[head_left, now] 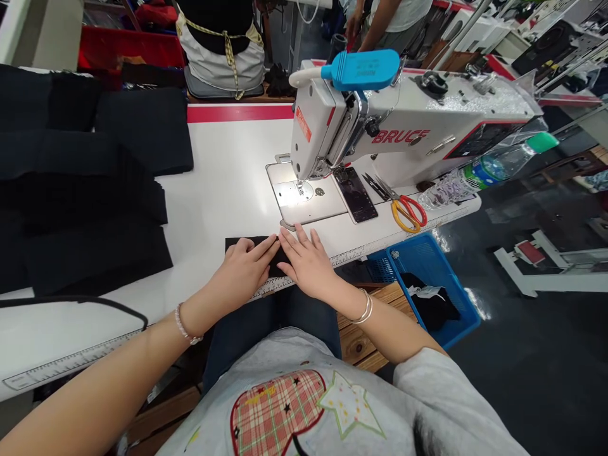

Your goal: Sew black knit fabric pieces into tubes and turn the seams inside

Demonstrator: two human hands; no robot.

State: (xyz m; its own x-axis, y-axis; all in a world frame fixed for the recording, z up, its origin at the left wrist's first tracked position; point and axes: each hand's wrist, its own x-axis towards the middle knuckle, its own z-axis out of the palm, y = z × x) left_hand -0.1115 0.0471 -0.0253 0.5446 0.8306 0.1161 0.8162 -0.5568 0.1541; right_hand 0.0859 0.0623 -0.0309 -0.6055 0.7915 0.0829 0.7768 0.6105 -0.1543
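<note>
A small dark cloth piece (232, 243) lies flat at the front edge of the white sewing table (223, 164). My left hand (244, 266) rests on it, with the index and middle fingers stretched out and the others bent. On the cloth's right end lies my right hand (306, 261), fingers spread flat, its fingertips touching those of my left hand. Just beyond the hands is the metal needle plate (287, 195) of a white sewing machine (403, 120).
Stacks of dark fabric (85, 183) cover the table's left side. A phone (357, 196), scissors (409, 212) and a plastic bottle (494, 166) lie at the right. A blue basket (430, 253) stands below the table edge. Other people are beyond the table.
</note>
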